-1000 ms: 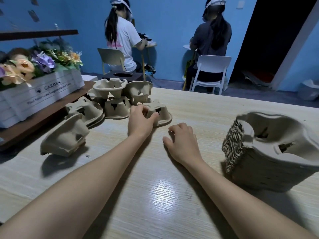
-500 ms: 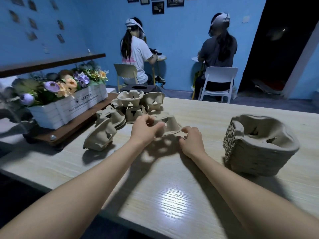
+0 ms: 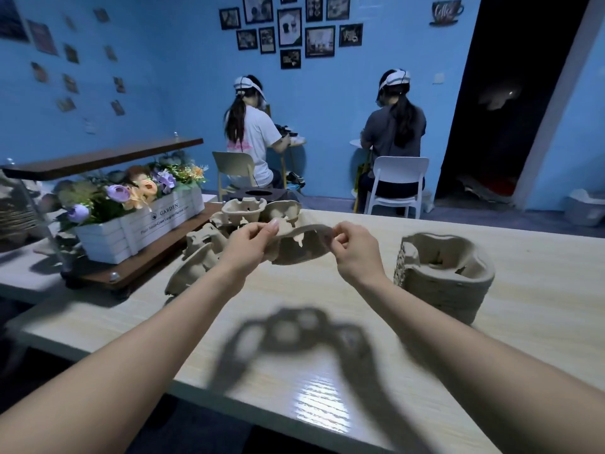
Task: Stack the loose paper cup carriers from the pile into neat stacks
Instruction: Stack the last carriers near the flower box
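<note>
We see a pale wood-grain desk (image 3: 327, 371) from above our own two bare forearms. Both hands hold one grey-brown moulded paper-pulp cup carrier (image 3: 296, 245) up in the air above the middle of the desk, clear of its surface. Our left hand (image 3: 247, 245) pinches the carrier's left edge, thumb and curled fingers closed on the rim. Our right hand (image 3: 355, 249) pinches the right edge in the same way. The carrier hangs between them, its underside tilted toward us, and its blurred shadow falls on the desk nearer the front edge.

Beyond the left hand, toward the desk's far left corner, lies the loose pile of the same pulp cup carriers (image 3: 242, 213), jumbled at different angles. One more carrier (image 3: 193, 267) from that pile leans on its side close to the left edge.

Toward the right side of the desk stands a neat, tall stack of nested carriers (image 3: 442, 280), just beside our right wrist but not touching it.

At the desk's left edge a dark wooden tray (image 3: 140, 267) carries a white slatted planter box marked GARDEN (image 3: 140, 224), filled with purple and orange artificial flowers (image 3: 137, 188).

Behind the desk, two people in headbands sit on white chairs with their backs to us, facing a blue wall (image 3: 327, 93) hung with small dark picture frames (image 3: 289, 27).
</note>
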`<state>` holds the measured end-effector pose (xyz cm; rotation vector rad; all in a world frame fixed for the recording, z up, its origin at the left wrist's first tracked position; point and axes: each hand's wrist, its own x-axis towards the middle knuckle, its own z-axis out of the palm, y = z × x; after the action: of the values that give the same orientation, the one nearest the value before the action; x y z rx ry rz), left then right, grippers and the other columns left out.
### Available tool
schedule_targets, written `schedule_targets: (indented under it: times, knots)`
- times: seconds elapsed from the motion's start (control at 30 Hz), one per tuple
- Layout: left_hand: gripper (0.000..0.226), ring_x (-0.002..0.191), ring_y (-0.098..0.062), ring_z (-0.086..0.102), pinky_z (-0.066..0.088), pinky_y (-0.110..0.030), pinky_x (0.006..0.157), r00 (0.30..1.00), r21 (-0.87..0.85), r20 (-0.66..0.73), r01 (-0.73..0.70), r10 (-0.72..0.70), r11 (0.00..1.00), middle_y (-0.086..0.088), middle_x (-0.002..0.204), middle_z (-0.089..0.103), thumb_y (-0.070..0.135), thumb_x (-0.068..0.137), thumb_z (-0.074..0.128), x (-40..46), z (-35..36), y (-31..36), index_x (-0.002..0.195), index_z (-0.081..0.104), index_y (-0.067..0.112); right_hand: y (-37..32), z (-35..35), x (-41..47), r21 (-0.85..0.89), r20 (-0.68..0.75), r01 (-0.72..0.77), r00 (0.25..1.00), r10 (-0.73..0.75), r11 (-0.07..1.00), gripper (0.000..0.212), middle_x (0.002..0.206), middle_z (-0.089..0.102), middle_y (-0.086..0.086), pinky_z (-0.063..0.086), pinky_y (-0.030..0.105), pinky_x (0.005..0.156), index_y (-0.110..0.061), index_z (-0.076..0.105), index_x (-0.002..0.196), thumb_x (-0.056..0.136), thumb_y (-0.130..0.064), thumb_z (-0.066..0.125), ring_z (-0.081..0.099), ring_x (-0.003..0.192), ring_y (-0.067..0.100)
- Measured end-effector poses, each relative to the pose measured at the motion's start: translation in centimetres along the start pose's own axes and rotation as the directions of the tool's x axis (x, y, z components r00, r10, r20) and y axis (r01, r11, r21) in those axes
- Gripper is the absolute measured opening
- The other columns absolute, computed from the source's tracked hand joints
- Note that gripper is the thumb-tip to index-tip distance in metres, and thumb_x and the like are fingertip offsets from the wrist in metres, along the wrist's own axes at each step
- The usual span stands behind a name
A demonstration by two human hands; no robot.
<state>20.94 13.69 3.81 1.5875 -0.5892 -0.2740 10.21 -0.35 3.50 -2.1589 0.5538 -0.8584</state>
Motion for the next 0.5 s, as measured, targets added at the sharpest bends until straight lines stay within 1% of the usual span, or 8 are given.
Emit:
schedule_targets:
  times: [0.1,0.17,0.23,0.3,0.33,0.37,0.43,0.5]
  knots:
    - [0.034,0.080,-0.015,0.064,0.050,-0.027,0.079,1.000,-0.094,0.022,-0.020,0.022,0.995,-0.002,0.086,0.069,0.038,0.099,0.040,-0.9,0.4,1.7,0.094,0.065,0.015,-1.5,-2.4,-0.2,0.071,-0.013,-0.030,0.999,0.031,0.997,0.010,0.076,0.056,0.004,0.034,0.027,0.061,-0.011,0.061,0.084,0.090,-0.017,0.058,0.048,0.069,0.017]
    - [0.035,0.078,-0.010,0.066,0.052,-0.022,0.074,0.998,-0.136,0.054,-0.038,0.045,0.990,0.001,0.085,0.071,0.036,0.101,0.035,-1.5,1.1,2.7,0.094,0.064,0.018,-2.0,-4.0,-0.3,0.146,-0.012,-0.073,0.997,0.075,0.987,0.011,0.070,0.055,-0.001,0.038,0.027,0.060,-0.011,0.061,0.085,0.090,-0.019,0.059,0.049,0.066,0.014]
    - [0.025,0.081,-0.010,0.065,0.051,-0.020,0.072,0.991,-0.097,0.102,-0.075,0.085,0.992,0.002,0.086,0.069,0.029,0.101,0.038,-2.0,2.0,3.3,0.095,0.060,0.019,-2.3,-5.5,-0.2,0.202,-0.031,-0.096,0.994,0.105,0.975,0.013,0.075,0.060,0.001,0.042,0.029,0.066,-0.010,0.062,0.084,0.090,-0.022,0.060,0.053,0.072,0.016]
    - [0.011,0.093,-0.016,0.062,0.051,-0.028,0.080,0.982,-0.040,0.150,-0.111,0.115,0.993,-0.002,0.097,0.066,0.016,0.098,0.046,-2.2,3.0,3.7,0.100,0.056,0.019,-2.3,-7.1,-0.2,0.221,-0.050,-0.116,0.990,0.130,0.968,0.016,0.079,0.062,0.003,0.043,0.031,0.070,-0.012,0.061,0.080,0.091,-0.023,0.060,0.055,0.076,0.018]
    - [0.012,0.096,-0.018,0.061,0.051,-0.031,0.082,0.979,-0.025,0.168,-0.117,0.120,0.993,-0.004,0.100,0.064,0.011,0.096,0.049,-2.2,3.6,3.9,0.101,0.056,0.020,-2.2,-7.9,-0.2,0.222,-0.056,-0.127,0.988,0.143,0.967,0.017,0.080,0.063,0.004,0.044,0.031,0.071,-0.013,0.060,0.078,0.091,-0.024,0.060,0.056,0.077,0.018]
    - [0.015,0.097,-0.020,0.062,0.052,-0.032,0.083,0.977,-0.022,0.177,-0.119,0.121,0.993,-0.005,0.100,0.064,0.008,0.095,0.051,-2.2,4.2,4.1,0.102,0.055,0.020,-2.1,-8.7,-0.3,0.223,-0.060,-0.139,0.986,0.156,0.965,0.018,0.080,0.063,0.005,0.046,0.033,0.072,-0.013,0.060,0.077,0.091,-0.024,0.060,0.056,0.077,0.018]
    - [0.016,0.092,-0.019,0.064,0.056,-0.027,0.078,0.977,-0.071,0.173,-0.115,0.126,0.991,-0.007,0.096,0.063,0.003,0.093,0.052,-2.2,5.6,4.6,0.103,0.056,0.015,-1.8,-10.1,-0.5,0.252,-0.065,-0.163,0.981,0.185,0.954,0.018,0.079,0.064,0.005,0.050,0.038,0.077,-0.013,0.061,0.075,0.091,-0.024,0.061,0.058,0.078,0.020]
    - [0.016,0.083,-0.016,0.062,0.056,-0.022,0.071,0.979,-0.132,0.157,-0.109,0.130,0.985,-0.005,0.089,0.060,0.001,0.091,0.055,-2.1,7.1,5.1,0.103,0.056,0.012,-1.5,-11.5,-1.0,0.260,-0.060,-0.197,0.974,0.219,0.945,0.016,0.076,0.063,0.005,0.050,0.036,0.072,-0.012,0.062,0.078,0.091,-0.021,0.060,0.057,0.074,0.020]
